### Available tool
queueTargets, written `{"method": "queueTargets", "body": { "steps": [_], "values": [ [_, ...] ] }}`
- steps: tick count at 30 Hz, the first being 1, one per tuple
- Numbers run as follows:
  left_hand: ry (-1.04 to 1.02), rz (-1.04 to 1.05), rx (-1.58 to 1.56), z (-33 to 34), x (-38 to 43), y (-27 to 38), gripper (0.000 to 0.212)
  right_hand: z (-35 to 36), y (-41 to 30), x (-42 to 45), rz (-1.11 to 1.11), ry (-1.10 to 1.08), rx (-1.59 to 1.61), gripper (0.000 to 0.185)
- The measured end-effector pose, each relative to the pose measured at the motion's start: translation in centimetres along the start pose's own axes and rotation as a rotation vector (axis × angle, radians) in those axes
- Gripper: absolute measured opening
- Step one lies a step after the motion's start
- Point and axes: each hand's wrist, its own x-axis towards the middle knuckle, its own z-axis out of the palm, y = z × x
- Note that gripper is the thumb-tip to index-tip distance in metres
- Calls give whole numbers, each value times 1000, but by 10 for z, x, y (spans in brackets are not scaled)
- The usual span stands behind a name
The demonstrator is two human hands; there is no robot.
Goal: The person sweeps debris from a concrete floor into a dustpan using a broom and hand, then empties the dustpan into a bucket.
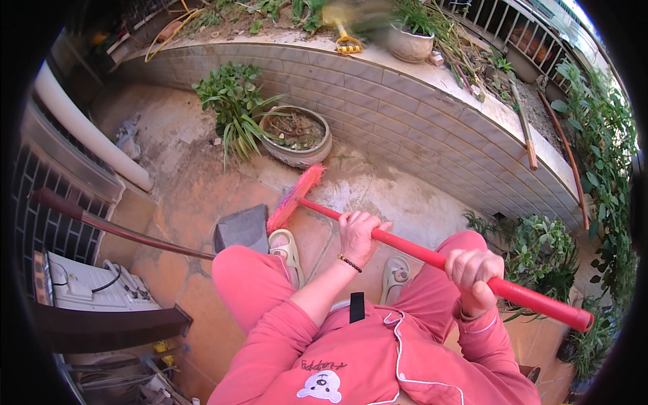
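My left hand (360,238), with a beaded bracelet at its wrist, grips the red handle of a broom (415,250) partway down. Nearer the handle's upper end, at the right, my right hand (474,278) is closed round it. The broom's pink bristle head (295,197) rests on the floor tiles in front of my feet. A grey dustpan (241,229) stands beside the bristles on the left, close to one sandal. Its long handle (147,238) reaches off to the left, with neither hand on it.
Ahead, a round stone pot (298,135) and a leafy plant (235,104) stand before a curved tiled planter wall (385,96). A yellow toy rake (348,44) lies on the ledge. A white pipe (91,131) and a white appliance (98,286) are at left, more plants (539,253) at right.
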Motion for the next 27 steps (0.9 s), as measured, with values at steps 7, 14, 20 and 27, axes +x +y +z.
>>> {"method": "queueTargets", "body": {
  "steps": [7, 14, 20, 27],
  "values": [
    [193, -233, 165, 19, 35, -74, 22, -19, 95, 68, 67, 51, 159, 31],
    [174, -235, 33, 64, 48, -87, 23, -50, 97, 79, 189, 76, 72, 32],
    [129, -142, -112, 90, 63, -49, 23, -64, 56, 81, 153, 49, -31, 33],
    [-18, 58, -246, 78, 59, 7, 23, -41, -4, 40, -13, 156, -233, 32]
  ]
}}
